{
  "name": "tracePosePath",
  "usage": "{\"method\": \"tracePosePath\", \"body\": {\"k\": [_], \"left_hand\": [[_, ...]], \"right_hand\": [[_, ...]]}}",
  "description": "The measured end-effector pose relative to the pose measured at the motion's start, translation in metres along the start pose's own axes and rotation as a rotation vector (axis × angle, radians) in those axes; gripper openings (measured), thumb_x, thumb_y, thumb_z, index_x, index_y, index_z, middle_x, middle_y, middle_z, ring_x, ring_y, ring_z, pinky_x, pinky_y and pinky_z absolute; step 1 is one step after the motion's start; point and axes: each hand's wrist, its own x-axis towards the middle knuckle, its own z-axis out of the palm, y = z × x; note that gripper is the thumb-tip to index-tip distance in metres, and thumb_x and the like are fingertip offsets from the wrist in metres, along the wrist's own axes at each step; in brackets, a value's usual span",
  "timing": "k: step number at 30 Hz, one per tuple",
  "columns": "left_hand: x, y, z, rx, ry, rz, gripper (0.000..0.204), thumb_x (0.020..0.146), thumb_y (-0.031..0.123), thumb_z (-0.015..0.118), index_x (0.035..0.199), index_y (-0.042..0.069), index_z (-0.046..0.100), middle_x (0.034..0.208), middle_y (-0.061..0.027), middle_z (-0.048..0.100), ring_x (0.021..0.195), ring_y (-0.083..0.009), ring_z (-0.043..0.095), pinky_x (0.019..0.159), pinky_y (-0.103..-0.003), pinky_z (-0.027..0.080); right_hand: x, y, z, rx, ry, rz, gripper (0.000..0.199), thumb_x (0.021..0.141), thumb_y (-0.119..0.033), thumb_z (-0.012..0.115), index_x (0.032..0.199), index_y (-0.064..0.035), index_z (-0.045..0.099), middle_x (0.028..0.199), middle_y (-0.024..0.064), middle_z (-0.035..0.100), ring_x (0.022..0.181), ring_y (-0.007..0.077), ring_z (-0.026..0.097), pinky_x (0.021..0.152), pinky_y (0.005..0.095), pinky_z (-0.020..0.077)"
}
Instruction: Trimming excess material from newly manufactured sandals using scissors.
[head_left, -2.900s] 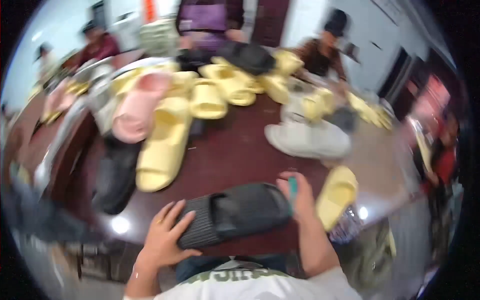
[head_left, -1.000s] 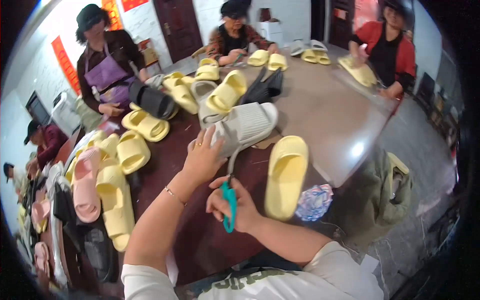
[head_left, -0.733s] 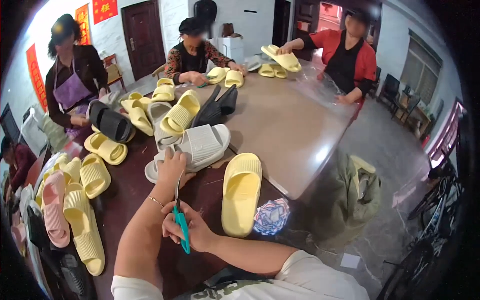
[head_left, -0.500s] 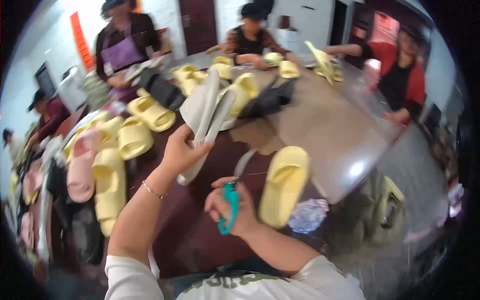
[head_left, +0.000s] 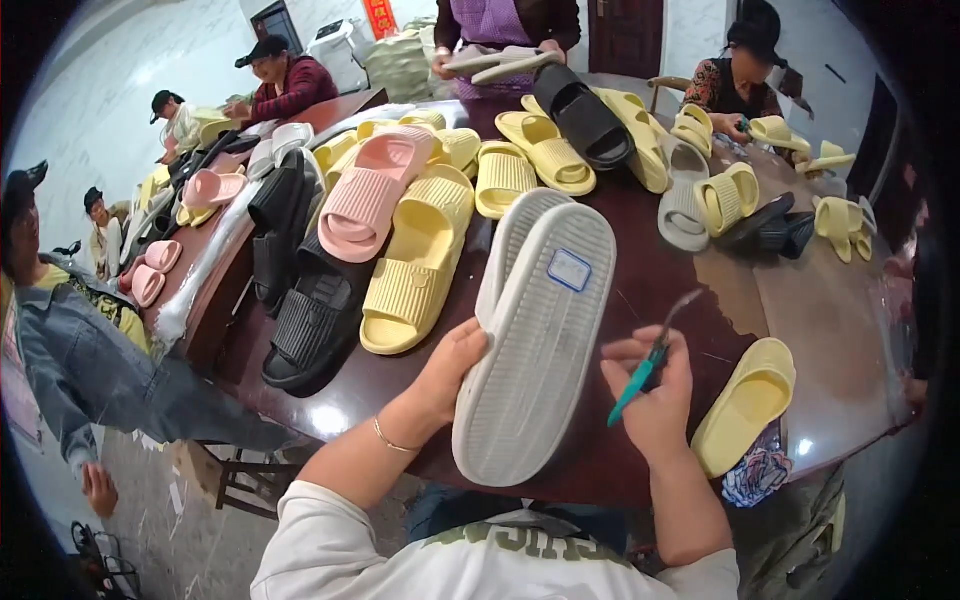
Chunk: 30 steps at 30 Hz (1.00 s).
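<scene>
My left hand (head_left: pixel 455 368) is closed around the edge of a pair of light grey slippers (head_left: pixel 530 390). They are pressed together and held upright above the table, one sole facing me with a small blue-bordered label (head_left: pixel 570 270) near its upper end. A teal-handled tool with a thin curved metal blade (head_left: pixel 634 392) is gripped in my right hand (head_left: pixel 662 385), just right of the slippers and apart from them. Its blade points up and away. Right of that hand, a single yellow slipper (head_left: pixel 745 405) lies on the table.
Yellow, pink and black slippers cover the far left of the dark table (head_left: pixel 645 275). A crumpled patterned cloth (head_left: pixel 757 477) sits by the near right edge. Co-workers are around the table, one with grey slippers (head_left: pixel 500 63). Another person (head_left: pixel 90 350) is at the left.
My view has swung left. The grey slippers have come nearer and turned from edge-on to sole toward me. My right hand still holds the teal-handled tool, now tilted differently.
</scene>
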Motion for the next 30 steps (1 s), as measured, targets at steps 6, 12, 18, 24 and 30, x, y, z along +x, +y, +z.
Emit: {"method": "tracePosePath", "body": {"k": [6,12,18,24,30], "left_hand": [[0.001,-0.006,-0.005,-0.016,-0.095,-0.073,0.054,0.082,0.036,0.062,0.118,-0.001,0.045,0.105,-0.0085,0.059,0.09,-0.014,0.059,0.081,-0.029,0.049],[-0.007,-0.012,-0.012,-0.074,-0.053,-0.121,0.05,0.084,0.035,0.06,0.116,-0.001,0.047,0.103,-0.0087,0.059,0.088,-0.0131,0.059,0.078,-0.029,0.048],[-0.003,-0.004,-0.005,-0.081,-0.004,-0.329,0.047,0.088,0.039,0.053,0.11,-0.002,0.053,0.101,-0.0106,0.06,0.086,-0.0148,0.058,0.077,-0.03,0.048],[-0.01,0.004,0.002,-0.04,0.009,-0.336,0.043,0.089,0.039,0.05,0.103,0.0,0.059,0.088,-0.0067,0.062,0.073,-0.013,0.057,0.067,-0.028,0.047],[-0.002,-0.002,0.005,0.038,0.068,-0.412,0.044,0.086,0.038,0.053,0.103,-0.002,0.058,0.088,-0.0078,0.061,0.073,-0.014,0.057,0.067,-0.028,0.047]], "right_hand": [[0.041,-0.01,0.021,-0.292,0.114,-0.264,0.038,0.074,0.007,0.063,0.104,-0.0061,0.044,0.086,0.0072,0.062,0.076,0.0133,0.059,0.068,0.0255,0.0479],[0.045,-0.009,0.031,-0.625,0.015,-0.442,0.036,0.068,0.01,0.061,0.098,-0.0071,0.05,0.079,0.0089,0.062,0.073,0.0213,0.061,0.065,0.0315,0.0478],[0.053,-0.008,0.014,-0.901,-0.253,-0.662,0.038,0.06,0.011,0.056,0.093,-0.0075,0.052,0.077,0.0127,0.06,0.07,0.0336,0.057,0.059,0.0395,0.044],[0.052,0.004,0.013,-0.937,-0.461,-0.785,0.037,0.057,0.008,0.054,0.092,-0.0053,0.052,0.077,0.015,0.058,0.068,0.0336,0.057,0.057,0.0417,0.0437],[0.043,0.015,-0.001,-0.884,-0.227,-0.868,0.035,0.062,0.007,0.061,0.092,-0.0058,0.05,0.074,0.0097,0.059,0.067,0.0292,0.059,0.055,0.0365,0.0463]]}}
